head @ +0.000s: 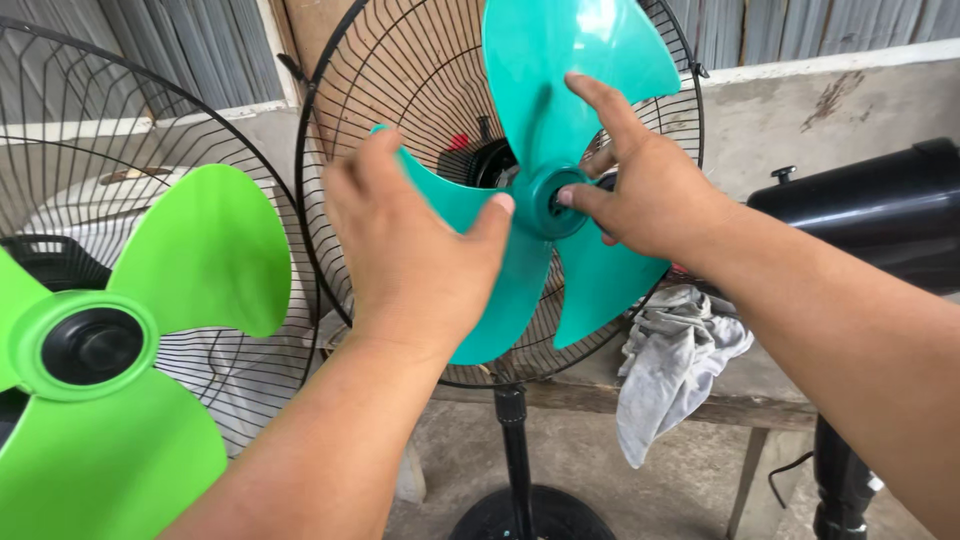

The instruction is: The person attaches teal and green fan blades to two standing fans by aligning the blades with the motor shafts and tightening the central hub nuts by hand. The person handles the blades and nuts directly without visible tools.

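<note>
A teal three-bladed fan propeller [570,60] sits in front of a round black wire guard [400,70] on a pedestal fan. My left hand [410,240] grips the left blade, thumb near the hub [548,203]. My right hand [650,180] holds the propeller at the hub, its index finger laid up along the top blade and its thumb at the hub's centre. The motor behind the hub is mostly hidden.
A second fan with a bright green propeller [150,350] and black guard stands at the left. A grey rag [670,360] hangs over a wooden bench [740,400]. A black fan motor housing [880,210] is at the right. The black pedestal pole [516,460] rises from a round base below.
</note>
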